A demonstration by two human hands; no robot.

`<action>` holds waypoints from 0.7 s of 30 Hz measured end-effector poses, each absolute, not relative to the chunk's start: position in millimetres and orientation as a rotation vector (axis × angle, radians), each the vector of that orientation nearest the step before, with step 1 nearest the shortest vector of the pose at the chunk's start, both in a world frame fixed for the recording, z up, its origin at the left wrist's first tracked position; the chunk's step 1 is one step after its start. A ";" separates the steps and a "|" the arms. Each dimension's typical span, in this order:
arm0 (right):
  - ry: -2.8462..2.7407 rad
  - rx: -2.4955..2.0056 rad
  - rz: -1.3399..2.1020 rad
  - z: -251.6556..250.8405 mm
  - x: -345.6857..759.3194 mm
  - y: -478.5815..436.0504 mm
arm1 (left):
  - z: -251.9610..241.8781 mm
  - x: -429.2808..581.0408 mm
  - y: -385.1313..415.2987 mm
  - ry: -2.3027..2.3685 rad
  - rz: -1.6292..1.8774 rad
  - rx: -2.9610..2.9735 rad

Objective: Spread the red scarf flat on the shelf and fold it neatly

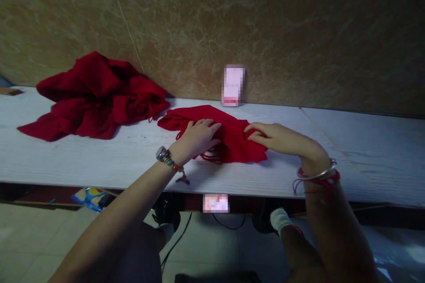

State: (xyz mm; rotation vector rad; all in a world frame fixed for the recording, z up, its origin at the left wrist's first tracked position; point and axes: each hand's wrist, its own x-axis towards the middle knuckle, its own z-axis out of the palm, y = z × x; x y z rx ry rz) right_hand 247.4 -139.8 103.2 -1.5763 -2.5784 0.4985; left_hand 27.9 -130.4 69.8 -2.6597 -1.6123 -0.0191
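A red fringed scarf (232, 135) lies bunched on the white bench top in front of me, its tassels showing along the near side. My left hand (201, 137) rests on the scarf's left part with its fingers spread. At the right edge, my right hand (267, 137) has its bent fingers closed on a fold of the scarf; the fingertips are partly hidden in the cloth. To the left lies a larger heap of red cloth (99, 101), also with tassels, against the wall.
A narrow white wood-grain bench top (133, 166) runs along a brown marbled wall (206, 26). A pale blurred-out object (233, 85) leans against that wall. Below the near edge are a blue and yellow packet (88, 196), another blurred-out item (215, 202) and dark cables (177, 241).
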 end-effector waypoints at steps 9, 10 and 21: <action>-2.697 -1.622 0.525 107.1 266.3 -142.0 | 72.5 35.1 -132.4 -1.658 0.003 -2.641; -2.698 -1.686 0.502 107.0 269.4 -141.6 | 71.1 35.3 -132.1 -1.652 -0.004 -2.637; -2.578 -1.721 0.751 92.3 256.5 -142.1 | 55.4 48.2 -133.4 -1.585 0.018 -2.636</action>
